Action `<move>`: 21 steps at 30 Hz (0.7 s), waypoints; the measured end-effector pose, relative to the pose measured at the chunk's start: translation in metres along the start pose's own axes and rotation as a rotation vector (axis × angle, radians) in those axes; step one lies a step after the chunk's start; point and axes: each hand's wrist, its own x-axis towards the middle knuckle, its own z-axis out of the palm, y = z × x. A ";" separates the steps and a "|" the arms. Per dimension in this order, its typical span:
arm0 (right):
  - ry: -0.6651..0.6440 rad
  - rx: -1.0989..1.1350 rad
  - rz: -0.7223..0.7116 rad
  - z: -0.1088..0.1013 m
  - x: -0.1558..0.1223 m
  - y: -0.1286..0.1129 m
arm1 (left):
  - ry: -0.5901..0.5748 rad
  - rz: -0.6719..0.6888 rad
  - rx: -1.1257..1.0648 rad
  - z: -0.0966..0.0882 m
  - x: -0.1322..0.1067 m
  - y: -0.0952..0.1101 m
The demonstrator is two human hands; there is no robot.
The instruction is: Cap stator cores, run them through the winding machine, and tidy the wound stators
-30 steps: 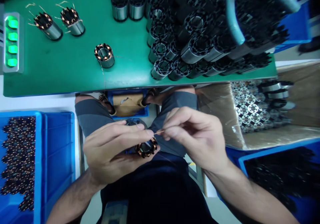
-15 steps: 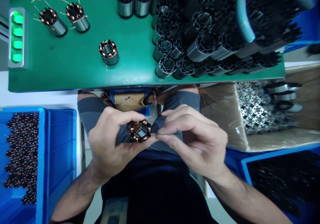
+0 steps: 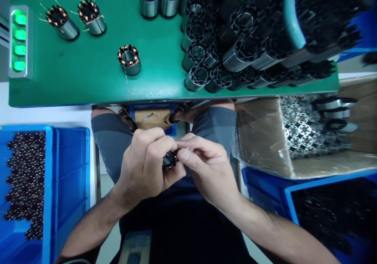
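My left hand (image 3: 147, 164) is wrapped round a copper-wound motor stator (image 3: 169, 161), held above my lap. Much of the stator is hidden behind the fingers. Close against its right side, my right hand (image 3: 206, 166) pinches with thumb and forefinger what looks like a thin wire end (image 3: 186, 148). On the green bench beyond stands one wound stator (image 3: 129, 60) with fine wires trailing from it. Farther left are two more stators, a left one (image 3: 62, 22) and a right one (image 3: 92, 17), with loose wire ends sticking up.
Stacked unwound stators (image 3: 198, 77) crowd the bench's right side, under a light-blue hose (image 3: 294, 19). A green-lit indicator strip (image 3: 20, 40) lies at the left. Blue crate (image 3: 69, 170) of wound stators stands left; a lined carton (image 3: 259, 134) of metal cores and a dark-filled crate (image 3: 268, 191) stand right.
My right hand has moved left, up against the stator. My left fingers have curled over the top of it, covering more of the winding. The camera view has shifted slightly.
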 end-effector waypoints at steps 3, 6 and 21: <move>-0.045 0.002 0.008 -0.003 0.002 -0.004 | 0.005 0.055 0.055 0.001 -0.002 0.000; -0.125 -0.106 -0.006 -0.010 0.008 -0.016 | -0.028 0.071 0.058 -0.005 0.000 0.003; -0.456 -0.599 0.209 -0.054 0.011 -0.067 | -0.031 -0.126 -0.176 0.001 -0.029 0.007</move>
